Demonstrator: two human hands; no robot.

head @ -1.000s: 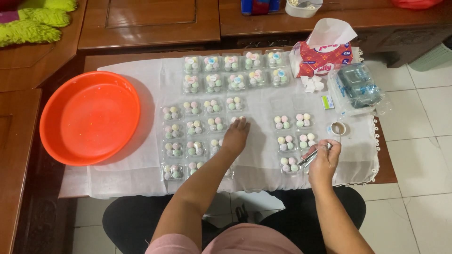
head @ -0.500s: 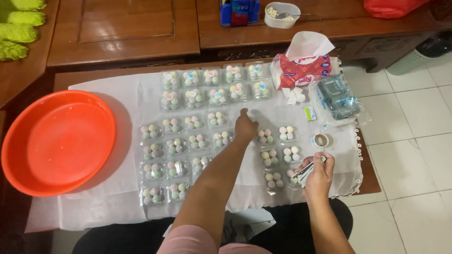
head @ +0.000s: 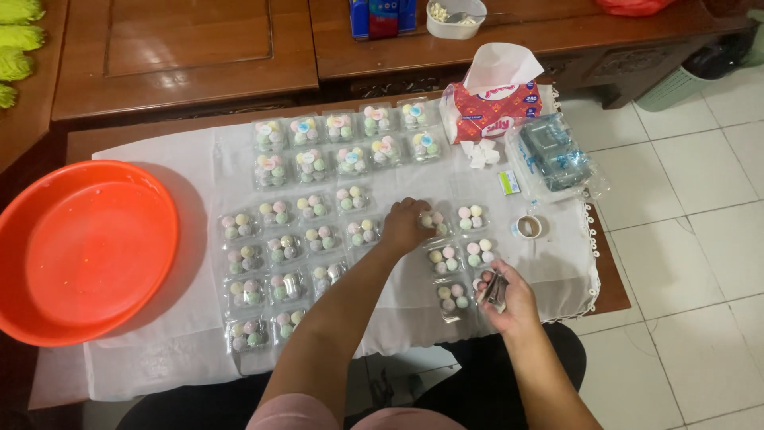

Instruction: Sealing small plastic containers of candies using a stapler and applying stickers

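Many clear sweet packs (head: 318, 239), left hand (head: 406, 227) gripping one, red tissue pack (head: 495, 107).

An orange basin (head: 79, 247), a tissue box (head: 493, 103) and a tape roll (head: 528, 227) lie apart.

Orange basin (head: 83, 251), white cloth (head: 199, 159), pastel sweets (head: 318, 237) in clear packs.

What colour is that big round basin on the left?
The basin is bright orange-red, plain, seen best in the head view.
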